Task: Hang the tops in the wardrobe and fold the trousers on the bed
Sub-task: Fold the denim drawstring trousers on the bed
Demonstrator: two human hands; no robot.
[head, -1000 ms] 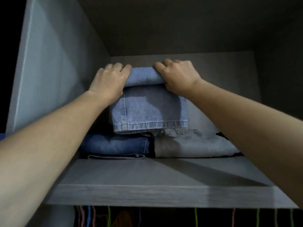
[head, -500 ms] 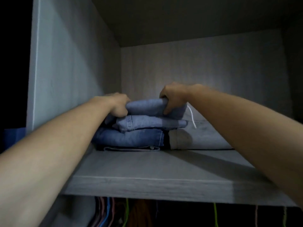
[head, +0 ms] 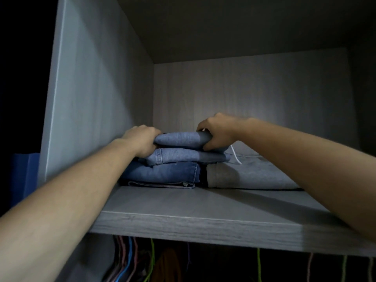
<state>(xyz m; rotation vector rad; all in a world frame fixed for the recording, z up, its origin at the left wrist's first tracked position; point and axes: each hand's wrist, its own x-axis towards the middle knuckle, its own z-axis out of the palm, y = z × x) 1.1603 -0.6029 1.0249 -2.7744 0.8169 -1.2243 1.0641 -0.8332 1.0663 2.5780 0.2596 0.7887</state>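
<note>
The folded jeans (head: 181,140) lie crosswise between both hands, on top of the pile (head: 162,174). The left hand (head: 142,141) grips their left end and the right hand (head: 215,133) their right end, fingers curled round the fold.

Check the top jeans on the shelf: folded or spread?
Folded: the jeans lie as a compact doubled bundle atop the pile.
</note>
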